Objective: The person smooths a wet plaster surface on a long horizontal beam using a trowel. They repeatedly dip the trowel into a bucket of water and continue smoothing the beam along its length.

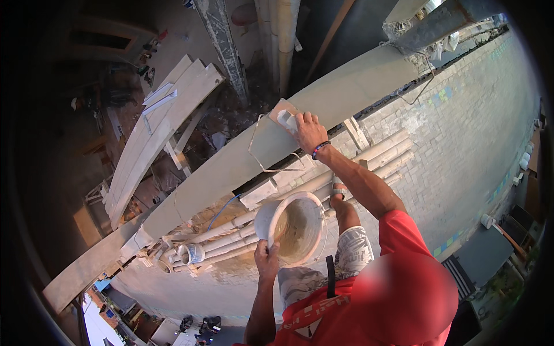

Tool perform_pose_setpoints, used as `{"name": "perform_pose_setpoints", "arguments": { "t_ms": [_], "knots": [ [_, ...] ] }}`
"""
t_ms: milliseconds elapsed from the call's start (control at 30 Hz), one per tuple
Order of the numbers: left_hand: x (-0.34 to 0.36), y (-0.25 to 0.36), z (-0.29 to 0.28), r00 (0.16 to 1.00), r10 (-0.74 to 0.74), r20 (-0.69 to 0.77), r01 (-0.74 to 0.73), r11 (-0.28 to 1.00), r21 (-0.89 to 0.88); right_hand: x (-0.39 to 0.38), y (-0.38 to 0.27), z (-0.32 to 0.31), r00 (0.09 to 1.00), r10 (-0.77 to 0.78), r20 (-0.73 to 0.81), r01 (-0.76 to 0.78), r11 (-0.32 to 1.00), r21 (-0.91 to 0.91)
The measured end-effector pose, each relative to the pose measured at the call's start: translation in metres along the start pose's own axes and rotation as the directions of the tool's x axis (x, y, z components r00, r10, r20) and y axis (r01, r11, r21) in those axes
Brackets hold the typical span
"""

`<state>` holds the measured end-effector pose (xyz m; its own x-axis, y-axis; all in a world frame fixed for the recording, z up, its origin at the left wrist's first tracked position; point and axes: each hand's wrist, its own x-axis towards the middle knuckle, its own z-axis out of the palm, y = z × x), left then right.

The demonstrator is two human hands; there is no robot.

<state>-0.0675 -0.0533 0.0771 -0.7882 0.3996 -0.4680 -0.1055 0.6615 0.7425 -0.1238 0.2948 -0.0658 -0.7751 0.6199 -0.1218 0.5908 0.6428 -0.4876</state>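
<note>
My right hand (310, 132), with a beaded bracelet at its wrist, is closed on the pale handle of a plastering float (281, 111). The float's brownish plate lies against the top of a long grey concrete beam (222, 155). Lower down, the fingers of my left hand (266, 260) are wrapped round the rim of a pale bucket (266, 219). This bucket is tilted, its mouth toward me, and wet grey-brown mortar (293, 228) coats its inside. A bent wire loop (251, 144) stands at the beam beside the float.
Bamboo poles (381, 151) run below the beam, by my sandalled foot (339, 187). A smaller bucket (190, 254) stands at their left end. Beyond the beam are long boards (156, 130) and a metal post (225, 52). A patterned paved surface (456, 144) spreads far below, right.
</note>
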Motion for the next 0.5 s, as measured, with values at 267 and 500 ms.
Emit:
{"name": "perform_pose_setpoints", "arguments": {
  "t_ms": [267,500],
  "knots": [
    [-0.004,0.012,0.007,1.0,0.004,-0.023,-0.005,0.999,-0.035,0.064,0.189,-0.152,0.804,0.454,-0.384,-0.515,0.855,-0.067],
    [-0.009,0.0,0.018,0.996,-0.082,-0.018,0.083,0.996,0.014,0.013,0.115,-0.135,0.954,0.142,-0.263,-0.118,0.988,0.103]
  ]
}}
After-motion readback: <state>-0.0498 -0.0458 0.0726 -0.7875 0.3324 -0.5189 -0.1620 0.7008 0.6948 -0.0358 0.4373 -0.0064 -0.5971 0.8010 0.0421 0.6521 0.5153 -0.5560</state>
